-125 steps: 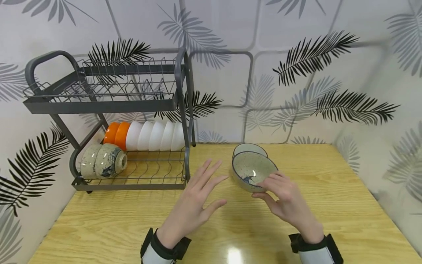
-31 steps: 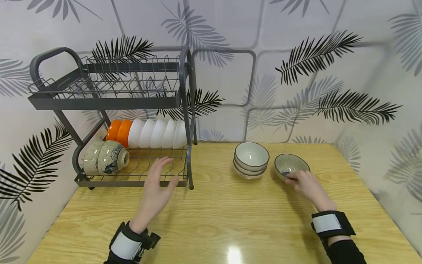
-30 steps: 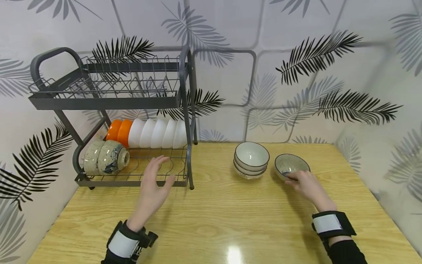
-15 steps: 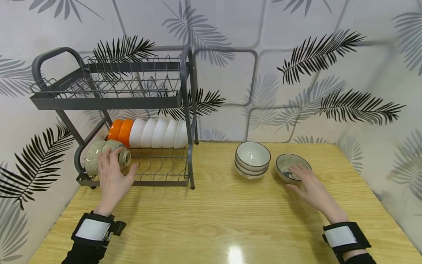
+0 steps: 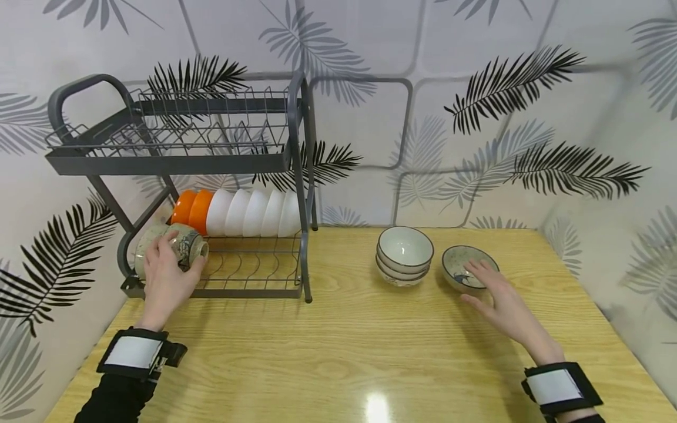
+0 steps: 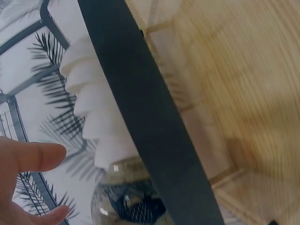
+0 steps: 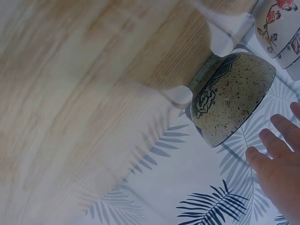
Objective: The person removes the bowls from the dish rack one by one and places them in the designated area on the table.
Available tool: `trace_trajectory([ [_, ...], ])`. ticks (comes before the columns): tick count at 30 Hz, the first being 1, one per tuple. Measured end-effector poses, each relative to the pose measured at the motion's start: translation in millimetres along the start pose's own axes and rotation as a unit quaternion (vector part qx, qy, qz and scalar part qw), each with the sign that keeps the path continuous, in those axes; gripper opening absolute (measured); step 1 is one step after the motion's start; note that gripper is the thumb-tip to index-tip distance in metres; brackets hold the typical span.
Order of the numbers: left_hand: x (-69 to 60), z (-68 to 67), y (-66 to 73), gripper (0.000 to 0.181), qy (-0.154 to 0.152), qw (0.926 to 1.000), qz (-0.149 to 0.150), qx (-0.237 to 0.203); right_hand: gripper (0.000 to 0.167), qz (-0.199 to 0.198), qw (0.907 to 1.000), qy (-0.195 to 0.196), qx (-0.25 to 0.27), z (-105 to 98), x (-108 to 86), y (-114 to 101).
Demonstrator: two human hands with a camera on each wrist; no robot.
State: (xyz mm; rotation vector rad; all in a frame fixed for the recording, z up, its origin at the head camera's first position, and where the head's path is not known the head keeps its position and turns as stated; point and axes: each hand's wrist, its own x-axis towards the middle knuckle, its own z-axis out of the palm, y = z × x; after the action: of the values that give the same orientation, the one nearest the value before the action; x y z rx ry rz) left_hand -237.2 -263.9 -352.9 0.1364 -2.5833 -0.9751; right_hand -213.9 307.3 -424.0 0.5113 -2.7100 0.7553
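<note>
My left hand is at the lower tier of a dark dish rack, over two speckled bowls lying on their sides. Its fingers are partly bent over the bowls and its thumb is near one foot. In the left wrist view, the fingers shown stand apart from the patterned bowl; contact elsewhere is hidden. My right hand is spread just over the near rim of an upright speckled bowl on the table. The right wrist view shows a gap between its fingers and that bowl.
A stack of light bowls stands left of the single bowl. Two orange bowls and several white bowls sit in a row at the back of the rack's lower tier. The rack's wire upper tier overhangs them. A patterned wall is behind.
The speckled bowl held in my right hand earlier now stands right of the stack, let go, with the hand drawn back slightly. My left hand has moved left to the bowls in the rack.
</note>
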Motion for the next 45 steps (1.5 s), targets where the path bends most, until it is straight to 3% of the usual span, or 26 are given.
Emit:
trace_trajectory([
  [6, 16.0, -13.4, -6.3, 0.067, -0.018, 0.9997, 0.010, 0.012, 0.062, -0.006, 0.9999, 0.009, 0.001, 0.7, 0.4, -2.0],
  [12, 26.6, -22.3, -13.8, 0.065, -0.057, 0.9983, 0.007, -0.001, 0.061, -0.003, 1.0000, 0.006, 0.000, 1.9, 0.3, -0.9],
  [18, 34.9, -26.4, -21.0, 0.051, -0.058, 0.9978, 0.031, -0.004, 0.061, -0.003, 1.0000, 0.006, 0.003, 2.0, 0.4, -0.8],
  [23, 38.6, -26.0, -23.9, 0.050, -0.075, 0.9969, 0.000, -0.021, 0.060, -0.002, 1.0000, 0.008, 0.002, 1.7, -0.3, -2.0],
  [28, 40.9, -24.7, -23.4, 0.048, -0.075, 0.9970, -0.019, -0.005, 0.061, -0.002, 1.0000, 0.008, 0.003, 1.7, -0.6, -2.0],
  [35, 44.3, -17.4, -20.5, 0.032, -0.022, 0.9989, -0.026, 0.031, 0.060, -0.004, 0.9999, 0.008, 0.004, 1.5, -0.7, -2.0],
  [42, 46.0, -15.7, -23.3, 0.033, -0.029, 0.9972, -0.069, 0.005, 0.060, -0.004, 0.9999, 0.007, 0.008, 0.5, -1.3, -2.4],
  [45, 45.4, -16.0, -23.9, 0.037, -0.036, 0.9969, -0.070, -0.008, 0.060, -0.007, 0.9999, 0.009, 0.009, 0.4, -1.6, -1.6],
])
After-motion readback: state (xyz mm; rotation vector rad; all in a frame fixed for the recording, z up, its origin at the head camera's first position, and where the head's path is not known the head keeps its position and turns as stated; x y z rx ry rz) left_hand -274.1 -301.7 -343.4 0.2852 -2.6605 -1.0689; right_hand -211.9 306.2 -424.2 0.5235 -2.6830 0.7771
